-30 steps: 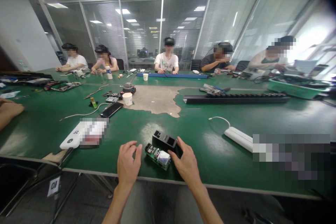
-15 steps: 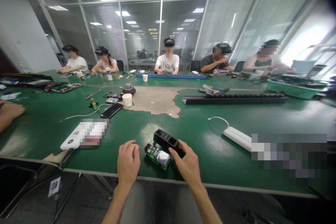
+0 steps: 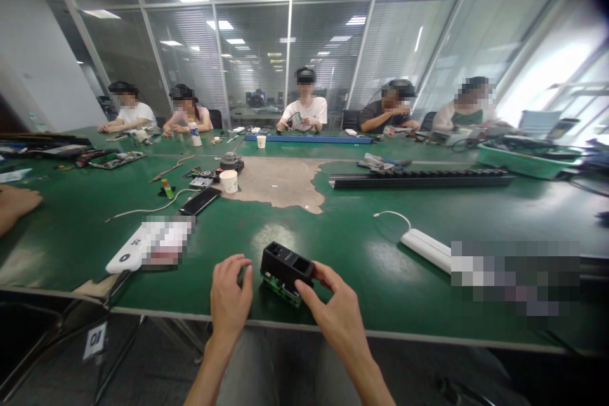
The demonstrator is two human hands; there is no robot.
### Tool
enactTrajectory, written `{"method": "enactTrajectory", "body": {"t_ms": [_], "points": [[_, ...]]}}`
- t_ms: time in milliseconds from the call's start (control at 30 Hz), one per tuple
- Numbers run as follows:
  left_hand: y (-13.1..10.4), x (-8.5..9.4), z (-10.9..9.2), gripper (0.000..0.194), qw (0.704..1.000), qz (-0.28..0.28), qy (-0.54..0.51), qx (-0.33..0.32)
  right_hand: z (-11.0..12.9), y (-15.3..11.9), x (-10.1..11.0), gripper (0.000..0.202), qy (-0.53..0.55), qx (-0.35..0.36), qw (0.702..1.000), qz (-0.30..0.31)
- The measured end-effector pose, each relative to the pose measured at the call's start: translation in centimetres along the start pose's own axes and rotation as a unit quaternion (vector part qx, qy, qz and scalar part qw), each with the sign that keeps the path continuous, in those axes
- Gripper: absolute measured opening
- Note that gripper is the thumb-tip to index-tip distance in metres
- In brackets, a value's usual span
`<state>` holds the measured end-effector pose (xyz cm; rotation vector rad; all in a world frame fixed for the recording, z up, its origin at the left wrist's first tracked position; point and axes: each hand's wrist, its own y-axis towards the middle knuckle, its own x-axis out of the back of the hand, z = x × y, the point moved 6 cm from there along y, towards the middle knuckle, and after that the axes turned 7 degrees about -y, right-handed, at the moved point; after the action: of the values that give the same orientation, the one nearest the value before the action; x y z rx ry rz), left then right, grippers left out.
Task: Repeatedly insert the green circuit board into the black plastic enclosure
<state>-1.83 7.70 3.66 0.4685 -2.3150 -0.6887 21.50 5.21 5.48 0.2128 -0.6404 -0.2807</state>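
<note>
Gripped at its right end by my right hand (image 3: 335, 295), a black plastic housing (image 3: 288, 261) with rectangular openings in its top sits over a green circuit board (image 3: 280, 292). Only the front edge of the board shows beneath the housing; whether the two are joined I cannot tell. To their left, my left hand (image 3: 231, 288) rests at the table's near side, fingers curved and thumb apart, holding nothing. A small gap separates it from the housing.
A white power bank-like device (image 3: 127, 254) lies at the left, near a black phone (image 3: 200, 202) and a paper cup (image 3: 229, 181). At the right are a white strip-shaped device (image 3: 428, 248), a long black rail (image 3: 419, 181) and a green basket (image 3: 528, 162). Several people sit across the table.
My right hand has brought the black housing left and toward me, from behind the circuit board to over it. The board is now mostly covered. My left hand has stayed nearly still.
</note>
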Motion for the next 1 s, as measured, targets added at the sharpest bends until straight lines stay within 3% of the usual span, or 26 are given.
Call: {"method": "enactTrajectory", "body": {"t_ms": [133, 367, 633, 867, 1000], "points": [[0.0, 0.0, 0.0, 0.018, 1.000, -0.001, -0.002, 0.006, 0.3, -0.2, 0.0, 0.041, -0.031, 0.010, 0.999, -0.010], [-0.1, 0.0, 0.2, 0.018, 1.000, 0.007, 0.002, 0.012, 0.5, -0.4, -0.5, 0.040, -0.042, 0.014, 0.999, 0.028], [-0.2, -0.1, 0.4, 0.017, 1.000, 0.006, 0.003, 0.013, 1.9, -1.2, 0.1, 0.038, -0.071, 0.069, 0.995, -0.004], [-0.1, 0.0, 0.3, 0.017, 1.000, 0.005, 0.003, 0.013, 0.4, -1.0, -0.6, 0.043, -0.093, 0.060, 0.994, 0.025], [-0.2, 0.0, 0.2, 0.017, 1.000, 0.000, 0.000, 0.007, -0.5, -1.1, -1.1, 0.059, -0.094, 0.043, 0.994, 0.030]]}}
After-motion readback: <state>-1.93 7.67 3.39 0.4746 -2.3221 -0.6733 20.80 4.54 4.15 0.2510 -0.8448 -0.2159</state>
